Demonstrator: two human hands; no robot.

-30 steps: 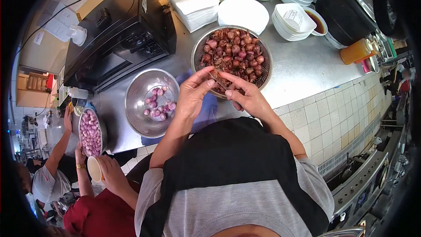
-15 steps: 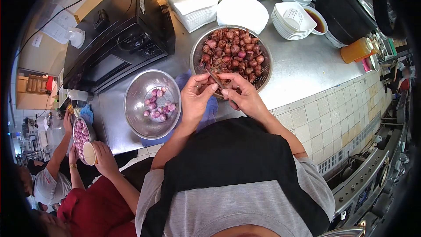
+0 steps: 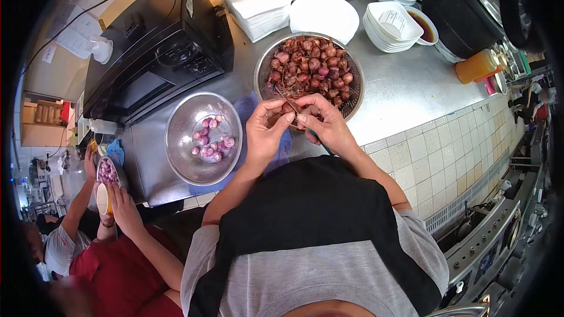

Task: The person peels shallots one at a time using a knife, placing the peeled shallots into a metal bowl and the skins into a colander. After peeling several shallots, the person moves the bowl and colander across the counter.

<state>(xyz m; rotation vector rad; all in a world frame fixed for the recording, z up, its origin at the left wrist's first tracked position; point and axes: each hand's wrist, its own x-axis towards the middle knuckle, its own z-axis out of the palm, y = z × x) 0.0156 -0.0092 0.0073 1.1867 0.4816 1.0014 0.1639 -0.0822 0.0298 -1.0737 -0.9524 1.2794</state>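
You hold one shallot (image 3: 287, 107) pinched between both hands, just over the near rim of a metal colander (image 3: 262, 61), which is heaped with unpeeled shallots (image 3: 311, 67).

Your left hand (image 3: 265, 132) is closed around the shallot with thumb and fingertips. Your right hand (image 3: 329, 128) is also closed, its fingertips pressed to the shallot. It is wrapped around a small knife (image 3: 319, 139), whose green handle end pokes out below the palm. The blade is mostly hidden between your fingers, so its edge cannot be placed exactly.

The main risk, as I judge it, is a cut. The shallot is small and round with loose, slippery skin, and your left thumb sits very close to where the blade works. A slip or too much force could drive the edge into that thumb.

The shallot could also squirt free. It might drop among the unpeeled ones, or onto the blue cloth (image 3: 281, 148) beneath your wrists, or roll off the steel surface (image 3: 405, 91).

A steel bowl (image 3: 176, 141) to your left holds a few peeled shallots (image 3: 210, 141).

At far left, another person's hand (image 3: 120, 202) is near a small container, well apart from yours.
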